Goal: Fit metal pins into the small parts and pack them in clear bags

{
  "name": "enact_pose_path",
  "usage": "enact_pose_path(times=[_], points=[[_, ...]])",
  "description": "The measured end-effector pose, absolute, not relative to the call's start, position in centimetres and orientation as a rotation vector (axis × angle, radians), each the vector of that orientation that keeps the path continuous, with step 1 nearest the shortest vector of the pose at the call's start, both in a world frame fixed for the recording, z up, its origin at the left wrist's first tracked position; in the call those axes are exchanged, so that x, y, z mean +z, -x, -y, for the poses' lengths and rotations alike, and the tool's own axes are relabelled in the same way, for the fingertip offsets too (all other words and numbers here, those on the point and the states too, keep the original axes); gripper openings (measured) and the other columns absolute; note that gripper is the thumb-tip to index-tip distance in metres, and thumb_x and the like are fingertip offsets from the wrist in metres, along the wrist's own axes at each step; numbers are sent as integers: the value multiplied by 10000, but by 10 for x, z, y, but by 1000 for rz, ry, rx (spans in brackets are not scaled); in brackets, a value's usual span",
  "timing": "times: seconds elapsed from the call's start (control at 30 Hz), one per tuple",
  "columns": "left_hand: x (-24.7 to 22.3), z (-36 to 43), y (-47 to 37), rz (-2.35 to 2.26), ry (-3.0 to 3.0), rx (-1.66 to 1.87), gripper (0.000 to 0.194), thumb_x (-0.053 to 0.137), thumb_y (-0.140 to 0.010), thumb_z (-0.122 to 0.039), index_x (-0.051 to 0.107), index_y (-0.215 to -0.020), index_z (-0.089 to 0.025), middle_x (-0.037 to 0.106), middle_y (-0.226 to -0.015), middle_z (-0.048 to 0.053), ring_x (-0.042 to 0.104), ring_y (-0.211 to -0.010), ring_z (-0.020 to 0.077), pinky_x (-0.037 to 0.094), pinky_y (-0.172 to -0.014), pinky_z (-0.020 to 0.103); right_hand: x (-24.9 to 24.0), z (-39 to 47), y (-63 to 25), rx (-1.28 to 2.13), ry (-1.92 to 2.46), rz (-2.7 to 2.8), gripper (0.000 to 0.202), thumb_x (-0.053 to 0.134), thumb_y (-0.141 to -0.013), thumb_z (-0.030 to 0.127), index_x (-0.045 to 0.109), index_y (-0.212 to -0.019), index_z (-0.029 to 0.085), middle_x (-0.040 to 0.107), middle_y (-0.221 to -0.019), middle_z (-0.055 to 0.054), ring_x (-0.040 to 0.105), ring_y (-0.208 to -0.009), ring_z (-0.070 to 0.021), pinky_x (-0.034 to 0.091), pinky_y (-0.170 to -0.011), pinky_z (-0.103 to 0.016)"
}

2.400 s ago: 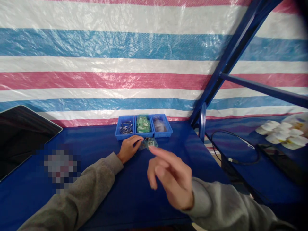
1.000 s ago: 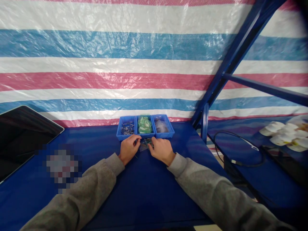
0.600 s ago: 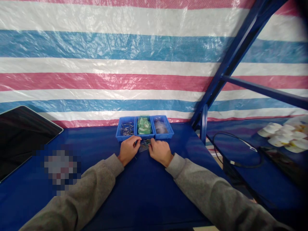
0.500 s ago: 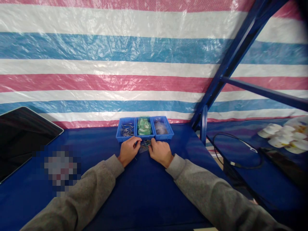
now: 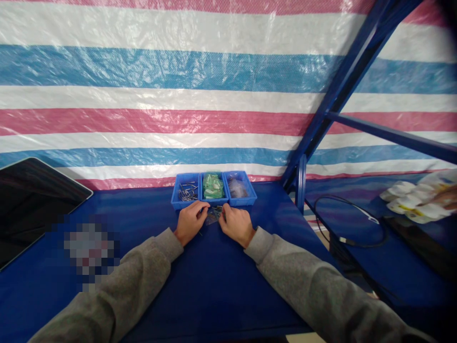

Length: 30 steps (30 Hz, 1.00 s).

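Both hands are at the near side of three joined blue bins. A small clear bag [image 5: 212, 216] with thin metal pieces in it lies between them. My left hand [image 5: 191, 221] has its fingers curled together at the bag's left edge. On the other edge, my right hand [image 5: 235, 223] pinches with thumb and fingers. The left bin [image 5: 176, 196] holds loose metal pieces [image 5: 188, 191], the middle one green packets [image 5: 213, 186], the right one clear plastic bags [image 5: 237, 187].
A dark screen with a pale rim [image 5: 32, 205] lies at the left, near a blurred patch [image 5: 89, 247]. Blue metal posts [image 5: 330, 105] stand at the right. Beyond them are a black cable [image 5: 352, 245] and white bundles [image 5: 407, 200] on another blue surface [image 5: 385, 271].
The view has shifted slightly. Both hands stay at the small bag. At the far right, something brownish now shows by the white bundles, whose shape has changed.
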<state>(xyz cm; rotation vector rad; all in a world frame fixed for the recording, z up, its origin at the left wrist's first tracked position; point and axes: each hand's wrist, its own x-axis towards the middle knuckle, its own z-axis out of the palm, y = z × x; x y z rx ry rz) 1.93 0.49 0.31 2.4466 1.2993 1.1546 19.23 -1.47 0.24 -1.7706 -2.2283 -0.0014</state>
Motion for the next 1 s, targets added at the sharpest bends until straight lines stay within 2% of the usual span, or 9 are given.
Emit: enact_pose_path(times=[0.2, 0.3, 0.47, 0.63, 0.8, 1.0], points=[[2, -5, -20, -1123, -2455, 1155, 233, 471, -887, -260, 617, -1055, -190, 657, -986, 58, 622, -847, 148, 498, -781, 265, -7, 13, -198, 183, 1438, 2068, 136, 453, -845, 256, 556, -882, 175, 639, -713, -1, 598, -636, -131, 385, -608, -213], [0, -7, -19, -1074, -2475, 1125, 218, 501, -876, -268, 628, -1034, -186, 661, -984, 52, 618, -891, 154, 491, -817, 272, -9, 10, -199, 292, 1328, 1973, 146, 454, -852, 253, 570, -872, 167, 628, -700, 7, 575, -614, -113, 394, -612, -198], [1, -8, -17, -1049, -2475, 1139, 176, 505, -875, -260, 654, -912, -175, 668, -884, 44, 622, -811, 142, 496, -765, 260, -7, 9, -200, 404, 1207, 1902, 196, 454, -876, 294, 598, -869, 162, 635, -730, -1, 547, -573, -104, 411, -606, -200], [4, -6, -18, -1046, -2475, 1184, 182, 512, -869, -280, 653, -913, -174, 667, -874, 53, 620, -794, 145, 499, -739, 259, -6, 9, -200, 453, 1157, 1870, 216, 478, -876, 328, 620, -869, 166, 646, -719, 0, 550, -567, -107, 430, -606, -205], [4, -6, -19, -1045, -2472, 1180, 199, 483, -884, -279, 654, -874, -176, 664, -854, 47, 614, -779, 139, 489, -738, 254, -9, 8, -199, 487, 1139, 1837, 229, 498, -864, 343, 643, -886, 168, 673, -792, -22, 601, -624, -118, 468, -649, -220], [6, -5, -18, -1130, -2469, 1161, 232, 458, -893, -310, 635, -840, -169, 638, -775, 38, 595, -714, 130, 469, -669, 229, -13, 7, -197, 608, 1105, 1754, 251, 497, -867, 355, 647, -932, 165, 674, -747, -18, 589, -534, -114, 490, -610, -236]])
